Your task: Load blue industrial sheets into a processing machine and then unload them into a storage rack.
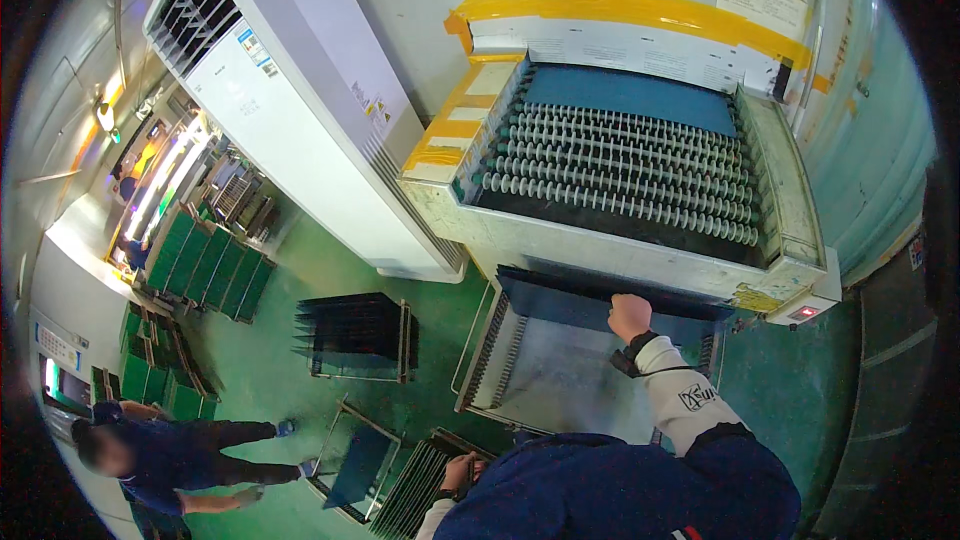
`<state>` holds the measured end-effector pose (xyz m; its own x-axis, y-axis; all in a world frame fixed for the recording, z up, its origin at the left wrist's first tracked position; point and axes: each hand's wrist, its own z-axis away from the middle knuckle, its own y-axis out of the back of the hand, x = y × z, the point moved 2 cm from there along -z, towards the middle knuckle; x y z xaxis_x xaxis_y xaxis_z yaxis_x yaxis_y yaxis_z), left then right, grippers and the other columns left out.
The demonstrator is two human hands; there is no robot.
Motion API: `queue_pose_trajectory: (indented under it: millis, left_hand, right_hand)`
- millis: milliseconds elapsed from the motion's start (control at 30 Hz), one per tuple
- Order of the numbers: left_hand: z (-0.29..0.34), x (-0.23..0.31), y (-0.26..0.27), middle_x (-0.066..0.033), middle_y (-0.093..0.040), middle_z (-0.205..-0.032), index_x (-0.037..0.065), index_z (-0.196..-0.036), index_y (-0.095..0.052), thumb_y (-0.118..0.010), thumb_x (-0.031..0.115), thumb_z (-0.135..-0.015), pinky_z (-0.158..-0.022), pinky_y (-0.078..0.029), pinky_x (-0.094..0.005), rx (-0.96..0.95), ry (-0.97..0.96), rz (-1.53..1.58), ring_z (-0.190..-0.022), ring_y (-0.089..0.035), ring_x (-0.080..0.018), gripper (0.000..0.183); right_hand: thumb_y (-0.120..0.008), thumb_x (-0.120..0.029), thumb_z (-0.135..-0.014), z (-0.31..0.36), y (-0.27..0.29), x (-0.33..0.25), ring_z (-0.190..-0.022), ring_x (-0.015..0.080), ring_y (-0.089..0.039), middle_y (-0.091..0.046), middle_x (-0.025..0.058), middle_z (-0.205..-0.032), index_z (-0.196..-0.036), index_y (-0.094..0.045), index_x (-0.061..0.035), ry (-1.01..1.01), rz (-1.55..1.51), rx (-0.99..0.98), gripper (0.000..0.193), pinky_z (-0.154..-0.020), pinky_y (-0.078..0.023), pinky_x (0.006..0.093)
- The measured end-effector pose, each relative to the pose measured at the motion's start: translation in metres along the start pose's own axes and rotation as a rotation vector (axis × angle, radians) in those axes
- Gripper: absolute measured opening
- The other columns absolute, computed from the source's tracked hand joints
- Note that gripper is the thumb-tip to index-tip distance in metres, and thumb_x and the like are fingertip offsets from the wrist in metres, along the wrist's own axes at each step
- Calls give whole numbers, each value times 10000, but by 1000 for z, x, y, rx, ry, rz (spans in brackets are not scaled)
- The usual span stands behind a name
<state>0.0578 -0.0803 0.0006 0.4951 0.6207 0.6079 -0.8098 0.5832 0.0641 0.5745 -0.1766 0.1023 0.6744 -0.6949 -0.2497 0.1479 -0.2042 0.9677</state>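
My right hand (pixel 630 318) is closed at the upper edge of a dark blue panel (pixel 560 300). The panel stands on edge at the far end of a slotted metal rack (pixel 492 360), just in front of the roller machine. Down at the lower middle, my left hand (pixel 462 472) is by a wire rack (pixel 425 480) filled with thin dark panels. Its fingers look curled, but what they hold, if anything, is hidden. Another blue panel (pixel 630 95) lies flat at the back of the white-wheeled rollers (pixel 620 165).
The pale roller machine (pixel 600 230) has a red switch (pixel 803 313) at its right corner. Left of it rises a white floor-standing air conditioner (pixel 300 110). Racks of dark panels (pixel 355 330) stand on the green floor. At lower left is another person (pixel 190 450).
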Motion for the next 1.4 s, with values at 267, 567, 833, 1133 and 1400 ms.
queue_pose_trajectory:
  millis: [267,567,833,1133,1400]
  left_hand:
    - [-12,-17,9,-52,-622,-665,14,-870,-620,-579,207,-892,-440,-420,-259,-6,104,179,-478,-542,-145,199]
    - [4,-1,2,-46,-617,-681,31,-858,-618,-549,212,-893,-457,-413,-257,-65,87,99,-511,-544,-138,197]
    - [7,12,1,-53,-564,-602,46,-693,-567,-522,232,-890,-463,-388,-268,-111,-117,-78,-494,-498,-136,274]
    - [-3,17,-6,-48,-543,-586,49,-671,-555,-553,214,-867,-441,-357,-289,-130,-127,84,-436,-458,-155,255]
    - [-5,5,-2,-21,-513,-595,64,-720,-559,-558,220,-893,-453,-382,-294,-131,42,181,-481,-469,-141,233]
  right_hand:
    - [-635,-204,-711,-3,-1,-5,-771,347,-620,-635,153,-760,-720,-623,-69,15,-1,-13,136,-674,-478,467]
    - [-632,-201,-709,-1,-8,-1,-777,354,-621,-637,161,-753,-750,-644,-60,54,-34,18,147,-682,-476,475]
    - [-646,-218,-715,1,86,-34,-773,353,-624,-639,165,-743,-742,-651,-70,142,33,-54,150,-679,-474,477]
    - [-708,-249,-703,11,245,9,-750,293,-634,-650,172,-788,-870,-682,-60,-5,-292,145,254,-685,-488,389]
    - [-638,-47,-770,-9,237,19,-932,223,-589,-629,131,-1027,-1038,-648,-24,-65,-665,298,269,-814,-452,322]
